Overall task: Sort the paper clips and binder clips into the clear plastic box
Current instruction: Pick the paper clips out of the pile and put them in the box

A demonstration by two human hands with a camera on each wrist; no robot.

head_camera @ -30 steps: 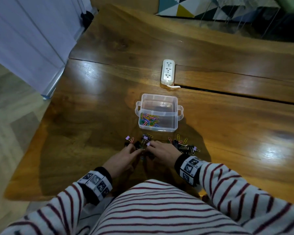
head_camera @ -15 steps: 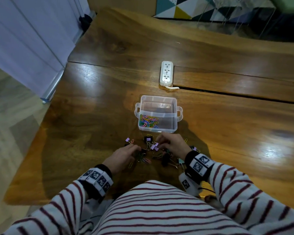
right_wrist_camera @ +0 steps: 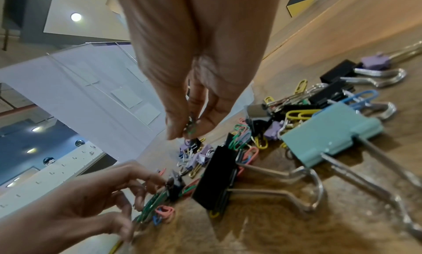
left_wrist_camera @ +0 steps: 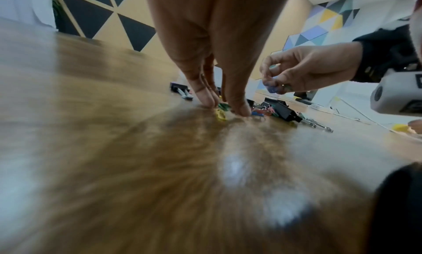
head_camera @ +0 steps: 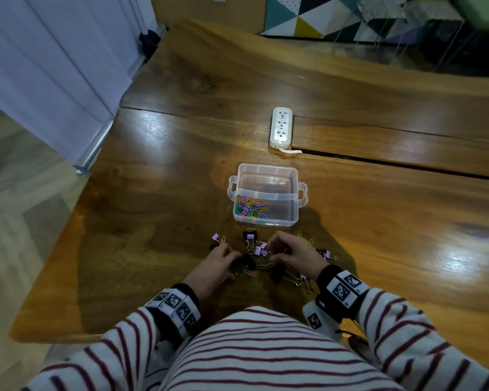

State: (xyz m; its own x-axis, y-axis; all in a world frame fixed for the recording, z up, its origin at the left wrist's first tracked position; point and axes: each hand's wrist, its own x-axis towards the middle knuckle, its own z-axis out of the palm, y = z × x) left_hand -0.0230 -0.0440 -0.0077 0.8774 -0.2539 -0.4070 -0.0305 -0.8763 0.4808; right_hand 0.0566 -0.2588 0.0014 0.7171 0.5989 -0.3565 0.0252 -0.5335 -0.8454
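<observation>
The clear plastic box (head_camera: 267, 172) stands on the wooden table, with coloured paper clips (head_camera: 250, 206) in its near compartment. In front of it lies a mixed pile: a teal binder clip (right_wrist_camera: 331, 131), black binder clips (right_wrist_camera: 217, 178), small purple binder clips (head_camera: 261, 249) and loose paper clips (right_wrist_camera: 242, 133). My right hand (right_wrist_camera: 189, 129) hovers just above the pile and pinches a few small paper clips between thumb and fingers. My left hand (left_wrist_camera: 224, 108) has its fingertips down on the table, pinching at green and yellow paper clips (left_wrist_camera: 220, 113) at the pile's left side.
A white power strip (head_camera: 281, 127) lies beyond the box, its cord running into a slot (head_camera: 378, 162) in the table. A lone purple binder clip (head_camera: 215, 237) sits left of the pile. The table's left edge (head_camera: 76, 221) drops to the floor.
My right hand has shifted right and lifted off the pile with clips pinched, uncovering the clips beneath it. My left hand stays low at the pile's left side.
</observation>
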